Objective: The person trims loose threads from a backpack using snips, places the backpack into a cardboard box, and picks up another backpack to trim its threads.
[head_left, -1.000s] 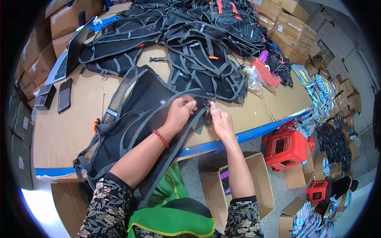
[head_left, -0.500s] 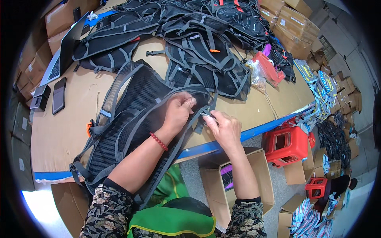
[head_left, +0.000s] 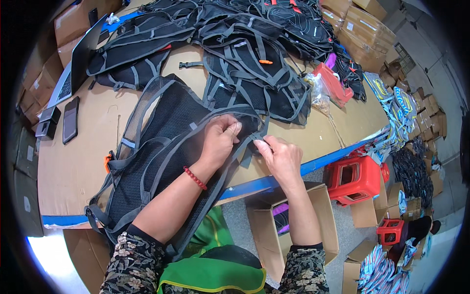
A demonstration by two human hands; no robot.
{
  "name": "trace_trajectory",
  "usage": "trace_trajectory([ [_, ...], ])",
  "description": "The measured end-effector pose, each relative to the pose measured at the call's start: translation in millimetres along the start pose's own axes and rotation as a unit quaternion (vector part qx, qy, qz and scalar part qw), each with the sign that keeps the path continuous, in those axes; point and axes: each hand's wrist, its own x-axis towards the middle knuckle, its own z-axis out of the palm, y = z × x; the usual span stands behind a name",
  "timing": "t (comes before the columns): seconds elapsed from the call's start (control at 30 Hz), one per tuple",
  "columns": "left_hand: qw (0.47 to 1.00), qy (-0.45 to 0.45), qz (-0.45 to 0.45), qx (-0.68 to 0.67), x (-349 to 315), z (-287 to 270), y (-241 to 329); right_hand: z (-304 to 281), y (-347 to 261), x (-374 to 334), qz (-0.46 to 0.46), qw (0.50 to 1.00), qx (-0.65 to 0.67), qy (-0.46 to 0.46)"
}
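Observation:
A black mesh backpack [head_left: 129, 183] with grey binding and straps lies at the table's near edge, partly hanging over it. My left hand [head_left: 220, 139], a red bead bracelet on its wrist, is closed in a pinch on the backpack's mesh edge near its upper right end. Just right of it, my right hand [head_left: 283, 159] is closed, thumb and finger at the grey strap [head_left: 255, 138] there. The small pointed metal tool that showed in this hand is now hidden by the fingers. An orange buckle [head_left: 107, 162] sits on the backpack's left side.
More black backpacks [head_left: 235, 29] are heaped across the table's far side. A laptop [head_left: 81, 63] and a phone [head_left: 71, 120] lie at left. A red tray [head_left: 333, 85] stands by a clear plastic bag [head_left: 318, 93]. Below right are an open carton [head_left: 313, 215] and a red stool [head_left: 355, 180].
My right hand has turned slightly and moved a little right and down at the strap; its metal tool tip has gone from sight. My left hand keeps its pinch almost in place.

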Motion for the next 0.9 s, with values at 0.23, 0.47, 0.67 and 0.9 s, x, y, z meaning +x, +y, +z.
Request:
trace_trajectory([
  [0.23,1.0,-0.012,-0.025,0.003,1.1,-4.2,-3.4,0.2,-3.8,3.4,-0.033,0.998,-0.047,-0.017],
  [0.47,1.0,-0.02,0.006,-0.002,0.5,-0.6,-2.7,4.0,1.9,1.9,-0.049,0.995,-0.082,-0.008],
  [0.67,1.0,-0.01,-0.002,-0.008,-0.9,0.2,3.0,-0.7,-2.3,-0.2,-0.027,1.0,0.005,0.0],
  [0.9,0.999,-0.028,-0.016,-0.037,0.0,-3.4,-0.3,2.9,-7.3,2.8,-0.045,0.997,-0.052,-0.031],
])
